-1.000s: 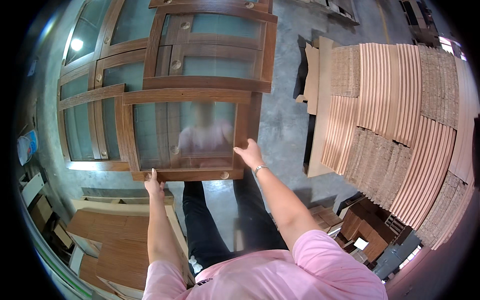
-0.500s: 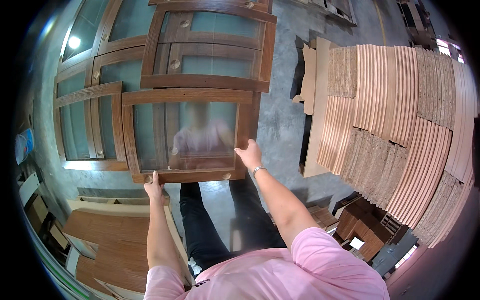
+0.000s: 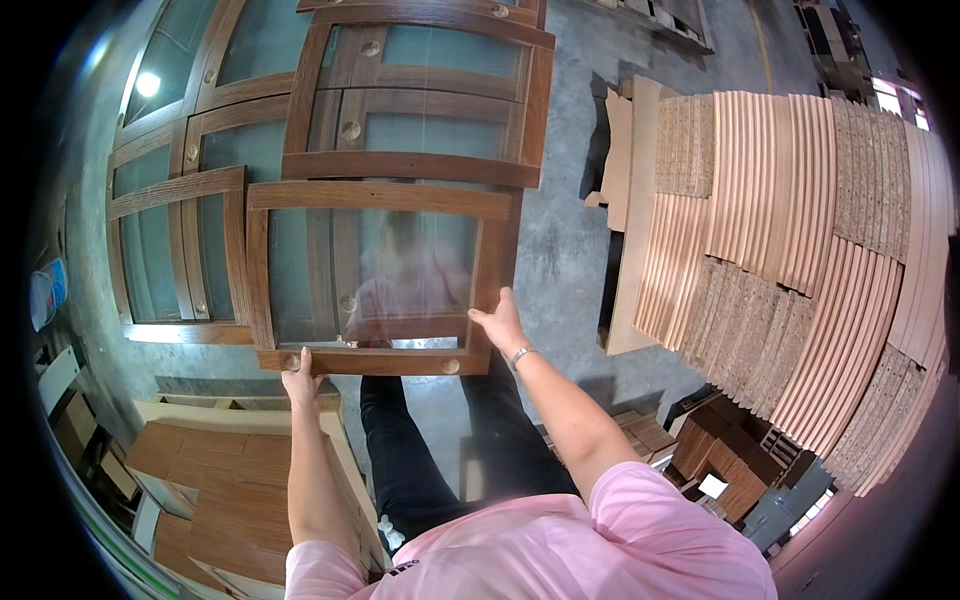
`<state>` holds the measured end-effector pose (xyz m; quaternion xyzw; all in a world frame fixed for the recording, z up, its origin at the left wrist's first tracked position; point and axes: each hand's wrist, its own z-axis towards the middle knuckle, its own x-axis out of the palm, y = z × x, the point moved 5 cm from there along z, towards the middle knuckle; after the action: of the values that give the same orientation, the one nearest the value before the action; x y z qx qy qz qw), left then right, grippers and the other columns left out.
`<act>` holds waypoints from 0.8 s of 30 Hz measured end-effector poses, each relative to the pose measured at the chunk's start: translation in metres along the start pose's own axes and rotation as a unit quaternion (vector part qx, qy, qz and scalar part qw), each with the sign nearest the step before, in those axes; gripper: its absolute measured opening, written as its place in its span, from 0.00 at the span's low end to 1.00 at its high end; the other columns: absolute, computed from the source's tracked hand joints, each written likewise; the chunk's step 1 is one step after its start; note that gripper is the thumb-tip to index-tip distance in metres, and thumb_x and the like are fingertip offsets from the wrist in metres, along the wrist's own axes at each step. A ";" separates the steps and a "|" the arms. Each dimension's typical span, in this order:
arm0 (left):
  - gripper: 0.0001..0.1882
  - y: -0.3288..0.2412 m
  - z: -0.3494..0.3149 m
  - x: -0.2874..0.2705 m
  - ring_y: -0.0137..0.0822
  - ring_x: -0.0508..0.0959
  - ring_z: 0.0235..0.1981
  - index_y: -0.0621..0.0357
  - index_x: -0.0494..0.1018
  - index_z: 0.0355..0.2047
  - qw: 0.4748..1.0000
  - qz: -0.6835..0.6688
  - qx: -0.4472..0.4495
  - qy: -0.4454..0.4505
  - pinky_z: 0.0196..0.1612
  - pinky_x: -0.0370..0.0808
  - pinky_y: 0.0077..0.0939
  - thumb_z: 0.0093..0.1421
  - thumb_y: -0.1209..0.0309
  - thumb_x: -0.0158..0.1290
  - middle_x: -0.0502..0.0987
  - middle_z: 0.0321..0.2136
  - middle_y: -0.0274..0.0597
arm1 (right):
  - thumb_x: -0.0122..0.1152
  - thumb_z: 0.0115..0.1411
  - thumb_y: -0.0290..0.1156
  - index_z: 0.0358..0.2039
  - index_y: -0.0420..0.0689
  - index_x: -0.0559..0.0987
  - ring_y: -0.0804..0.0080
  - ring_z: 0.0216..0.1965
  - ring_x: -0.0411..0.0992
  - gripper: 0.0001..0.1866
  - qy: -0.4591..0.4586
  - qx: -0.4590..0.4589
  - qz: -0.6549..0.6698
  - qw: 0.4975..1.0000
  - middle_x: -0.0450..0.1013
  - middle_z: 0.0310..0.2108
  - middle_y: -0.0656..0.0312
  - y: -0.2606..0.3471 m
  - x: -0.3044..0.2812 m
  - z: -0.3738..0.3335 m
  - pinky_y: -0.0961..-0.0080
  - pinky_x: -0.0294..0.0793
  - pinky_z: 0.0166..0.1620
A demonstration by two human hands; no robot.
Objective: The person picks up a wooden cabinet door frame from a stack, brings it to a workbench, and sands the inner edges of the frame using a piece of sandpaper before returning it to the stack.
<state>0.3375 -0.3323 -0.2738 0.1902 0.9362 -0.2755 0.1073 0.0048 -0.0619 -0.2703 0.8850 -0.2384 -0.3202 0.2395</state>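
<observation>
In front of me is a glass cabinet door (image 3: pixel 395 362) with a brown wood-grain frame, its pane reflecting a blurred pink shirt. My left hand (image 3: pixel 302 378) grips the near rail at its left corner, thumb on top beside a round hinge hole. My right hand (image 3: pixel 502 322) holds the right stile, thumb on the frame's inner edge and fingers round the outside. The door lies over other framed doors, seen through its glass. Just beyond it rests another glass door (image 3: pixel 410 166), and at its left side a further one (image 3: pixel 236 255).
More glass doors (image 3: pixel 250 140) are laid out at the far left. On the right stands a tall stack of ribbed, light-brown panels (image 3: pixel 770 250) on a board. Brown wood-grain panels (image 3: pixel 240 500) are piled at my lower left. Grey concrete floor (image 3: pixel 560 230) runs between.
The door has shifted slightly toward me and right, its near edge now lower over my legs. Both hands moved with it, still gripping.
</observation>
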 end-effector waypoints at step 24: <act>0.21 -0.006 -0.004 0.030 0.40 0.76 0.34 0.70 0.67 0.42 0.994 -0.078 -0.060 -0.056 0.35 0.76 0.40 0.55 0.67 0.60 0.74 0.37 0.46 | 0.71 0.42 0.33 0.15 0.34 0.70 0.54 0.24 0.70 0.18 -0.099 0.087 -0.157 0.979 0.71 0.19 0.47 0.032 -0.015 0.026 0.60 0.66 0.31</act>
<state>0.3072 -0.3261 -0.2768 0.0946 0.9555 -0.2366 0.1488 -0.0312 -0.0849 -0.2627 0.8928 -0.1456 -0.4180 0.0839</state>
